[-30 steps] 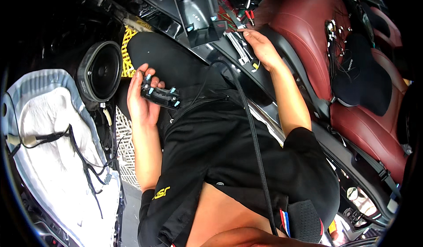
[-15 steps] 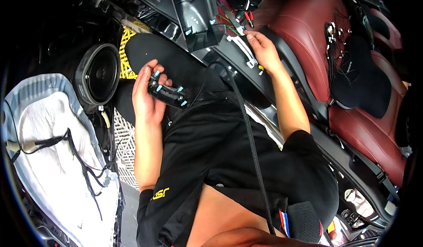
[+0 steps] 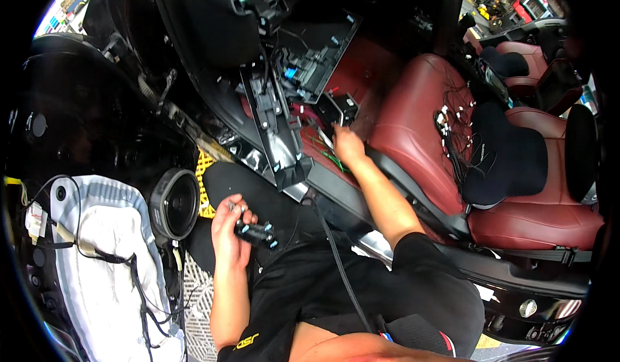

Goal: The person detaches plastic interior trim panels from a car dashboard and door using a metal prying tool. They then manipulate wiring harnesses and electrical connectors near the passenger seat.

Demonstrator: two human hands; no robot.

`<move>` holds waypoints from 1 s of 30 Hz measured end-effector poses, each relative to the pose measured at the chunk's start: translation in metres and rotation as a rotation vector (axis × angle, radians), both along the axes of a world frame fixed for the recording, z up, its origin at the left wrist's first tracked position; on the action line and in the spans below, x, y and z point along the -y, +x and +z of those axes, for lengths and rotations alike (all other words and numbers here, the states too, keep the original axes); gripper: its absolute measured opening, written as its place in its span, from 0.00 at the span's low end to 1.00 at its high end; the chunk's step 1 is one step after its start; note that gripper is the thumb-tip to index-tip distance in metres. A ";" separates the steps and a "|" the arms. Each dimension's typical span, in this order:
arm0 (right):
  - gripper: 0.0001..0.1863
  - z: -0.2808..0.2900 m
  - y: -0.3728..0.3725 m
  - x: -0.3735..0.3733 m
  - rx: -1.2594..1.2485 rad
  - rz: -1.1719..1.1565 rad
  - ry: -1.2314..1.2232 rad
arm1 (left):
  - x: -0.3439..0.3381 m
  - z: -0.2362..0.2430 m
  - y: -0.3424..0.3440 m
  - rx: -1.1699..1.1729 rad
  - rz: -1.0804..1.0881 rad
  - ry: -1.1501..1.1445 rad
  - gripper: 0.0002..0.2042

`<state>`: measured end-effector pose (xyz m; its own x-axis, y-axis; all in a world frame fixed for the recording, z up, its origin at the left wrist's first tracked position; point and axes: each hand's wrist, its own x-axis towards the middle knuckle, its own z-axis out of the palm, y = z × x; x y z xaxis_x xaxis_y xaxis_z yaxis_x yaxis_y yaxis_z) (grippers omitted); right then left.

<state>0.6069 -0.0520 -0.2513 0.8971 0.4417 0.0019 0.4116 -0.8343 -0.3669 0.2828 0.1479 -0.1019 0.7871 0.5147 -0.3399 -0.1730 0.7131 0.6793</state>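
Observation:
My left hand is closed around a small black plastic trim piece with pale blue clips, held above my dark trouser leg. My right hand reaches forward over the door sill, fingers bent down. What its fingertips hold, if anything, is hidden. Beside those fingertips lies a slim silver tool, and green wires run close by. Just beyond the hand sits a black box-shaped part. A long black trim panel with clips leans across the sill to its left.
A larger black panel with blue clips lies farther in on the red floor. At right stands a dark red seat with a wiring bundle. On the left are an opened door's round speaker and white lining with hanging cables.
The view has swung to show more of the car's interior. My right hand has moved forward toward the black box. The trim piece stays in my left hand.

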 end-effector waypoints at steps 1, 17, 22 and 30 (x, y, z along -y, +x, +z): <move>0.25 -0.002 -0.003 0.002 0.010 0.032 -0.079 | 0.000 0.001 -0.005 -0.009 0.016 0.027 0.11; 0.12 0.167 -0.180 -0.016 -0.762 0.639 0.944 | 0.031 0.036 0.017 0.020 -0.204 0.830 0.16; 0.13 0.164 -0.172 -0.020 -0.901 0.654 0.883 | 0.026 0.023 0.016 0.002 -0.191 0.986 0.12; 0.13 0.166 -0.166 -0.053 -1.247 0.544 0.835 | 0.007 0.029 0.008 -0.010 -0.085 0.997 0.06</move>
